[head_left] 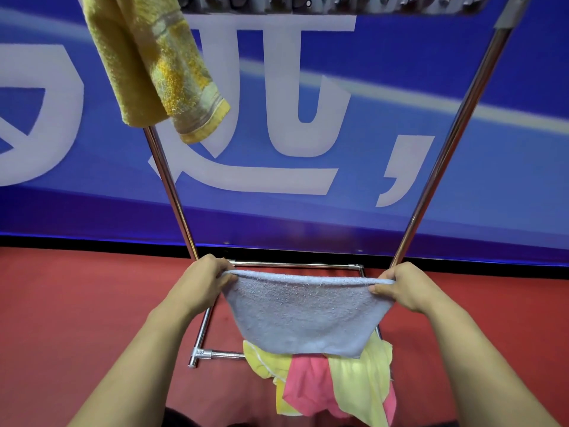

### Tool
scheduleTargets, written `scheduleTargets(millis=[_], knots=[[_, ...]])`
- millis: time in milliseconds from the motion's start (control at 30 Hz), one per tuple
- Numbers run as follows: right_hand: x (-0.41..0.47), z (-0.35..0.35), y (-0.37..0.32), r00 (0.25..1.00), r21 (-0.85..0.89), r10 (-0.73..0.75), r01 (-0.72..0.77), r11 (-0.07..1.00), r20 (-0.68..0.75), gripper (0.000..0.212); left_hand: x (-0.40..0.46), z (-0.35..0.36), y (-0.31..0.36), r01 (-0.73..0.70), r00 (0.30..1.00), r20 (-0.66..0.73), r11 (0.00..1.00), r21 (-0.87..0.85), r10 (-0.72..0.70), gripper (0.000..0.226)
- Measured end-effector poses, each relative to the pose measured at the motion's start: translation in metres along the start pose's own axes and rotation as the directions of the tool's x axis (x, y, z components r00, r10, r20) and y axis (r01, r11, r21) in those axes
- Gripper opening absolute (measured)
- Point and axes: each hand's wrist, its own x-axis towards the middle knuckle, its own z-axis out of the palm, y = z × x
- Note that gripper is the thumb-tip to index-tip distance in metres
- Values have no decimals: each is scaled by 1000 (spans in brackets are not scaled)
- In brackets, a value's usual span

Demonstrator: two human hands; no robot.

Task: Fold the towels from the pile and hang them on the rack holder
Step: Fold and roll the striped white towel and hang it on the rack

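Observation:
A pale blue towel [303,312] hangs folded in the air between my hands, its doubled top edge stretched flat. My left hand [206,280] pinches its left corner and my right hand [403,286] pinches its right corner. Below it on the floor lies the pile of towels [332,386], pink and light yellow, partly hidden by the blue one. A yellow towel [154,66] hangs over the top of the steel rack holder [172,192] at the upper left.
The rack's two chrome posts rise to a top bar [323,6] at the frame's upper edge; its base tubes [215,354] lie on the red carpet [77,303]. A blue banner [462,167] with white characters stands behind.

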Motion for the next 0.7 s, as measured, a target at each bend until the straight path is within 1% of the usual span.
scheduleTargets(millis=[100,167,200,233,300,367,400,467,533,600,700], knots=[[-2,-3,-2,1000,12,-10,10,1000,-2,26,2,2,-4,-11,1000,0,1000,-20,11,41],[-5,-3,-3,997,13,-77,76,997,21,31,3,5,-11,-14,1000,-20,998,-67,12,33],[-7,-4,-4,995,23,-101,101,995,18,27,2,4,-13,-11,999,-36,993,-114,7,25],[-9,-5,-5,994,52,-112,112,992,-2,24,1,4,-13,2,999,-52,988,-154,-10,20],[-10,-8,-6,988,148,-128,139,979,-81,24,1,4,-14,7,993,-113,981,-194,-29,23],[-13,-11,-10,981,283,-91,137,949,-170,17,2,2,-11,31,978,-194,967,-253,-82,22],[-16,-12,-13,975,350,-61,134,927,-212,15,2,1,-10,27,968,-230,950,-312,-103,21],[-18,-13,-17,956,481,11,138,866,-293,20,1,-1,-4,18,946,-279,888,-460,-163,21],[-18,-15,-20,936,563,67,149,813,-346,23,-1,-4,2,-6,924,-315,814,-581,-218,20],[-17,-16,-22,924,613,96,165,773,-369,22,-2,-7,7,-42,906,-343,751,-659,-250,17],[-15,-16,-22,934,742,110,195,641,-340,12,-4,-11,13,-100,881,-383,681,-726,-279,11]])
